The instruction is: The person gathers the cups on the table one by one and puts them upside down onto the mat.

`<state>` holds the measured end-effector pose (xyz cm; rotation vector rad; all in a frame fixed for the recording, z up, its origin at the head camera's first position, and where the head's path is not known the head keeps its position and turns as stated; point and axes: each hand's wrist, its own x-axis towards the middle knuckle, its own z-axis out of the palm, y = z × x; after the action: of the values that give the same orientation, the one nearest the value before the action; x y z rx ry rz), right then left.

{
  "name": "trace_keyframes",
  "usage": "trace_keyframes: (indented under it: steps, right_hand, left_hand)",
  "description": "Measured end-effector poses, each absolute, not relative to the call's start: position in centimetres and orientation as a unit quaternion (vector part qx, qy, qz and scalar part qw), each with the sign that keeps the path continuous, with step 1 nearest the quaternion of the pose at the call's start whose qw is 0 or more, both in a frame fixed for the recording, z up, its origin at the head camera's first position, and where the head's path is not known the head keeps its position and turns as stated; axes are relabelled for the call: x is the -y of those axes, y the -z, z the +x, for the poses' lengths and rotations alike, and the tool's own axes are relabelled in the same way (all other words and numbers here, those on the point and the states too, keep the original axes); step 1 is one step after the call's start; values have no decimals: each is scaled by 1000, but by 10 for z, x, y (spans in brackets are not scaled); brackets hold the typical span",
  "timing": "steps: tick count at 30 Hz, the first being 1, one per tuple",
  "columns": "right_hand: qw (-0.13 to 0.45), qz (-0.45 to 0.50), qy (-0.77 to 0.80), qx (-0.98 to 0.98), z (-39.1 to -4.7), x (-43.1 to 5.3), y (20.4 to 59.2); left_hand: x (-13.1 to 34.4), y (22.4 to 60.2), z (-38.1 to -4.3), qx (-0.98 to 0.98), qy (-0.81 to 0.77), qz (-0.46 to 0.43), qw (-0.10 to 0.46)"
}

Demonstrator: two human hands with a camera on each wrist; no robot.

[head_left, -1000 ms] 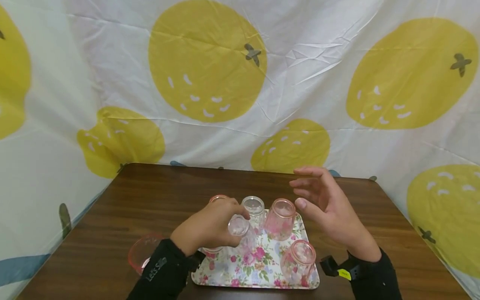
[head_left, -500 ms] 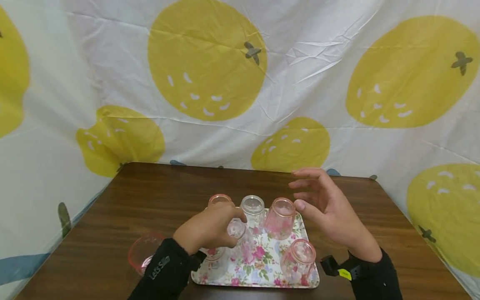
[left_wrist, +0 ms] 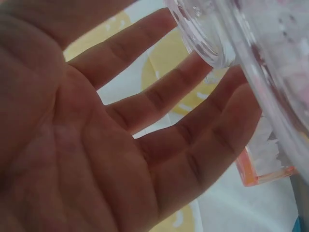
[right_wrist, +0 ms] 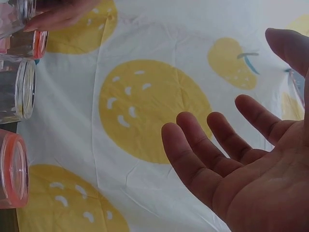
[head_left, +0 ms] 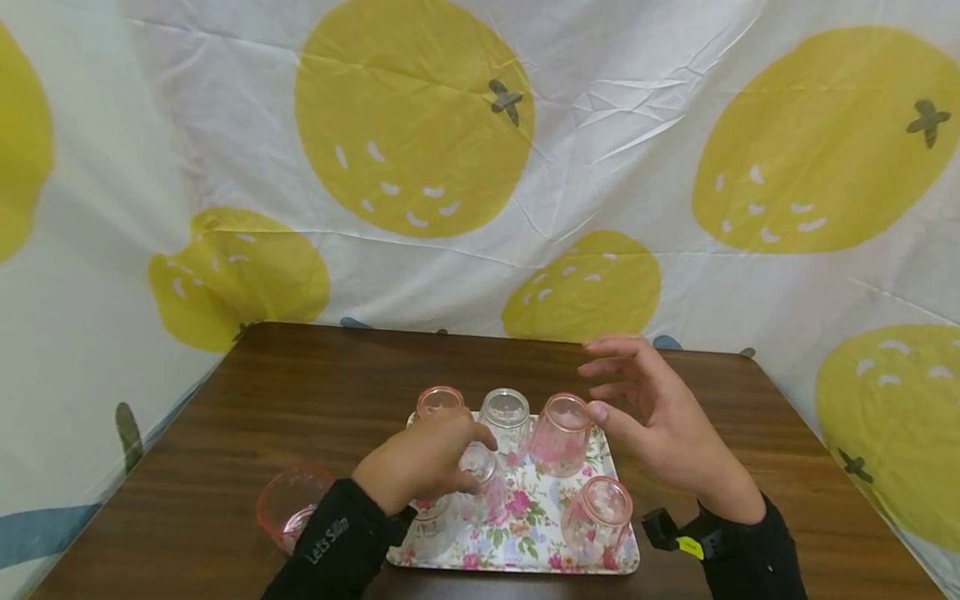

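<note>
My left hand holds an upside-down clear glass low over the floral tray, thumb on the near side and fingers behind it. In the left wrist view the fingertips reach the glass's base and side. To the right, my right hand is raised with spread, relaxed fingers and holds nothing. The nearest thing to its thumb is an upturned pink glass at the tray's back right. Another clear glass stands upside down at the back middle.
A pink glass stands upturned at the tray's front right, another pink-rimmed glass at the back left. One more glass is partly hidden below my left hand. A pink bowl-like vessel sits on the brown table, left of the tray.
The clear glass in my left hand has come down slightly toward the tray, and the hand has shifted a little right. My right hand has stayed nearly still.
</note>
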<state>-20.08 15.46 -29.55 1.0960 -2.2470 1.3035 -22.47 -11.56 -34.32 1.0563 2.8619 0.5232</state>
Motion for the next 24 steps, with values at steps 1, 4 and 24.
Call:
trace_keyframes:
  steps: [1, 4, 24]
  right_hand:
    - [160, 381, -456, 788, -201, -155, 296]
    - [163, 380, -453, 790, -201, -155, 297]
    - [164, 380, -449, 792, -200, -159, 295]
  left_hand:
    - [115, 344, -224, -926, -166, 339, 20]
    - [114, 345, -221, -929, -166, 331, 17]
    - [116, 343, -218, -931, -163, 321, 61]
